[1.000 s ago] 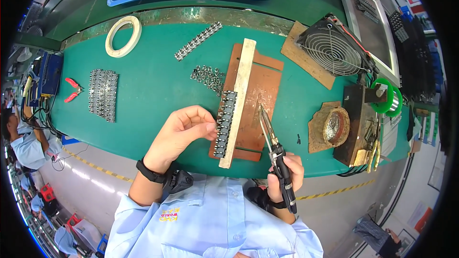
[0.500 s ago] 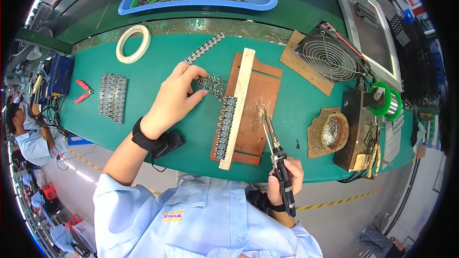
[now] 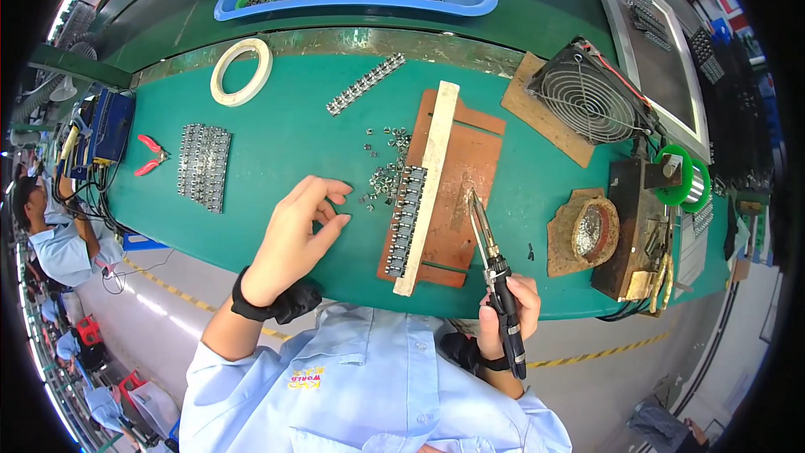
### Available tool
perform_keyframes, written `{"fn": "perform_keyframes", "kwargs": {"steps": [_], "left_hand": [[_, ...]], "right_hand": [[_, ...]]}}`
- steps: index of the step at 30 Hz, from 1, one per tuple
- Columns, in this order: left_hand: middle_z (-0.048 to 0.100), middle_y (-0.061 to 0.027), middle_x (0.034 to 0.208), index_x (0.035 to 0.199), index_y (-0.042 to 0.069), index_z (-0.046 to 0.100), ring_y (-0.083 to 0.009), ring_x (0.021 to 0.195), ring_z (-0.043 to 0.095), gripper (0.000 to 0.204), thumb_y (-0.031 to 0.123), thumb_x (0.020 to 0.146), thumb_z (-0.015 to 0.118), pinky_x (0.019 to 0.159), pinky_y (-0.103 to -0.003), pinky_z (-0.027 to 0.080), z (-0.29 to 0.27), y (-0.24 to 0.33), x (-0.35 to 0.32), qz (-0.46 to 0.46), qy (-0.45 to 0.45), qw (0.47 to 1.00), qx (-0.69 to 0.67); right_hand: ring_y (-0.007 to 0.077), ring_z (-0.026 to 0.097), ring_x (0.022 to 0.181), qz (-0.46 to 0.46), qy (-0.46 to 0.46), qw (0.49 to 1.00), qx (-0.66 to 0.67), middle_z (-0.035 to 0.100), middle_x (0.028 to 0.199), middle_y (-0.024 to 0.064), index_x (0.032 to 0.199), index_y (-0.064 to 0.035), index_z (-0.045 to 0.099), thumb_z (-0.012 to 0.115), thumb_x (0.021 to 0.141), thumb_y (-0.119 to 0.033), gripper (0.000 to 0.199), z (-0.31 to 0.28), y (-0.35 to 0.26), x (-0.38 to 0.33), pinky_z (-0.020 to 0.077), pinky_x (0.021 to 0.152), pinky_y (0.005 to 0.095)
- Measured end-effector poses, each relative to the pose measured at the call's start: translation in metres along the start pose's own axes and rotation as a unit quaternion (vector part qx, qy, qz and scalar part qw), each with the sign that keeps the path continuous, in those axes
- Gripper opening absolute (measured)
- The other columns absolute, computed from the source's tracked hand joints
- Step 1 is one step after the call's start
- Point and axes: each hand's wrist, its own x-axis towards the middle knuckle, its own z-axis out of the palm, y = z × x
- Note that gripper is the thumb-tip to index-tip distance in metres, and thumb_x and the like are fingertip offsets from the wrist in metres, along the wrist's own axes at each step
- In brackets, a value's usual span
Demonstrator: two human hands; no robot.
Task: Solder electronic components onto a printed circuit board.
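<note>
My left hand (image 3: 298, 239) hovers over the green mat, fingers loosely bent and thumb apart from them, with nothing visible between. Just right of it lies a scatter of small metal parts (image 3: 386, 180). In my right hand (image 3: 513, 310) is a black soldering iron (image 3: 503, 302), its metal tip pointing up and left over a brown board (image 3: 461, 193). A pale bar (image 3: 426, 193) lies lengthwise on that board. Along the bar's left side stands a row of small dark components (image 3: 406, 222). One separate strip of parts (image 3: 366, 84) rests farther back.
Left on the mat are more component strips (image 3: 204, 168), red-handled cutters (image 3: 151, 156) and a tape roll (image 3: 241, 73). To the right stand a fan (image 3: 587, 96), a solder-crusted dish (image 3: 595, 231) and a green solder spool (image 3: 683, 179). A blue tray (image 3: 419, 7) sits at the back.
My left hand has drawn back toward me, away from the loose parts, which now lie more spread out. The soldering iron stays in my right hand, nearly where it was.
</note>
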Motion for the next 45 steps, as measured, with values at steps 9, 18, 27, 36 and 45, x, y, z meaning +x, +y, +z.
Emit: {"fn": "perform_keyframes", "kwargs": {"steps": [9, 18, 27, 36, 45], "left_hand": [[0.055, -0.0052, 0.079, 0.088, -0.001, 0.055, -0.0117, 0.058, 0.054, 0.015, -0.004, 0.075, 0.061, 0.054, -0.024, 0.043, 0.014, -0.004, -0.002, 0.037, 0.053, 0.992, 0.110], [0.063, -0.0070, 0.087, 0.086, 0.000, 0.056, -0.0109, 0.075, 0.061, 0.004, -0.001, 0.082, 0.059, 0.068, -0.023, 0.049, 0.018, -0.004, -0.016, -0.109, -0.069, 0.956, -0.265], [0.063, -0.0057, 0.085, 0.090, 0.001, 0.057, -0.0118, 0.079, 0.060, 0.006, 0.004, 0.084, 0.059, 0.074, -0.025, 0.048, 0.028, -0.006, -0.008, -0.146, -0.089, 0.908, -0.384], [0.060, -0.0034, 0.083, 0.088, 0.003, 0.055, -0.0107, 0.079, 0.058, 0.008, 0.005, 0.083, 0.060, 0.075, -0.023, 0.046, 0.033, -0.005, 0.001, -0.174, -0.118, 0.884, -0.418], [0.058, -0.0026, 0.082, 0.084, 0.003, 0.053, -0.0099, 0.076, 0.056, 0.009, 0.004, 0.082, 0.062, 0.072, -0.022, 0.045, 0.037, -0.005, 0.005, -0.180, -0.115, 0.874, -0.436]], "right_hand": [[0.0126, 0.047, 0.065, 0.025, 0.012, 1.000, -0.001, 0.049, 0.092, 0.0119, 0.114, -0.0031, 0.045, 0.066, 0.079, -0.023, 0.045, 0.006, -0.003, -0.006, 0.0409, 0.056, 0.0241], [0.0119, 0.048, 0.064, 0.029, 0.002, 1.000, -0.004, 0.048, 0.092, 0.0116, 0.114, -0.0030, 0.045, 0.066, 0.079, -0.022, 0.044, 0.003, 0.005, -0.004, 0.0411, 0.055, 0.0237], [0.0119, 0.048, 0.065, 0.023, 0.000, 1.000, -0.011, 0.048, 0.092, 0.0110, 0.114, -0.0018, 0.045, 0.065, 0.080, -0.020, 0.044, 0.005, 0.009, 0.001, 0.0414, 0.056, 0.0240], [0.0217, 0.054, 0.068, 0.040, 0.052, 0.998, 0.020, 0.056, 0.080, 0.0121, 0.104, 0.0009, 0.053, 0.070, 0.072, -0.013, 0.038, 0.008, 0.010, 0.004, 0.0451, 0.063, 0.0326], [0.0134, 0.049, 0.067, 0.007, -0.006, 1.000, -0.017, 0.048, 0.088, 0.0101, 0.114, -0.0012, 0.045, 0.066, 0.080, -0.021, 0.045, 0.003, 0.017, 0.004, 0.0415, 0.059, 0.0249]]}}
